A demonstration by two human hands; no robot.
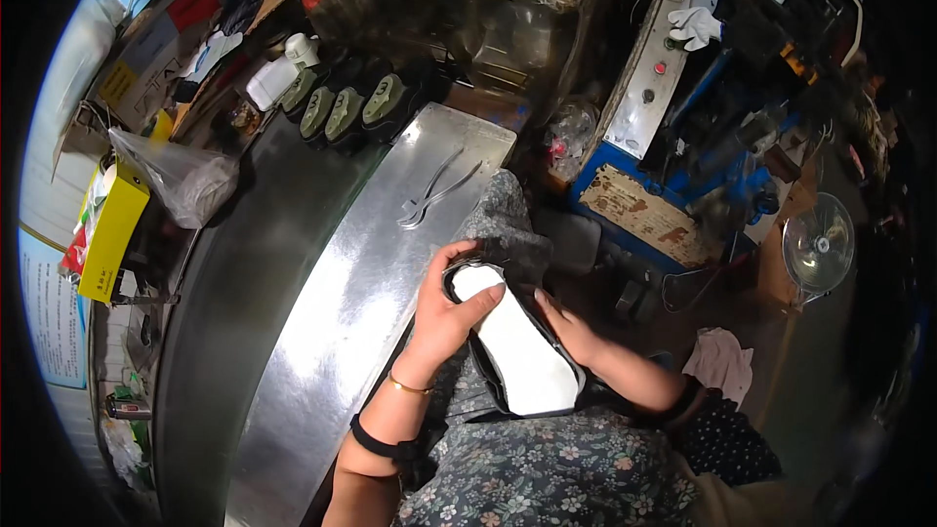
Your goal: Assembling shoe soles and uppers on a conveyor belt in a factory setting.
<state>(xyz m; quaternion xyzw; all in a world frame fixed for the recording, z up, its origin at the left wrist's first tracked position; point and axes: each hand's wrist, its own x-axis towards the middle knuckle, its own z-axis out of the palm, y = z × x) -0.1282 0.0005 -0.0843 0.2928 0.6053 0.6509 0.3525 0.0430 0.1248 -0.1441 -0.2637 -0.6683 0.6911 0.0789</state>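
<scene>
A dark shoe upper (492, 364) lies bottom up over my lap, its narrow end pointing away from me. A long white insole board (520, 346) fills its underside. My left hand (452, 310) is closed round the narrow end, thumb pressed on the white board and fingers over the far edge. Against the right side of the upper rests my right hand (569, 325), its visible fingers stretched out. A floral apron (547, 468) lies under the shoe. Metal pincers (420, 210) lie on the shiny metal bench (342, 298) to the left.
Several dark shoes with green tongues (342, 115) stand at the far end of a dark conveyor belt (239, 263). A yellow box (115, 234) and plastic bag (190, 181) border its left side. At right stand a blue machine (634, 200) and a fan (820, 244).
</scene>
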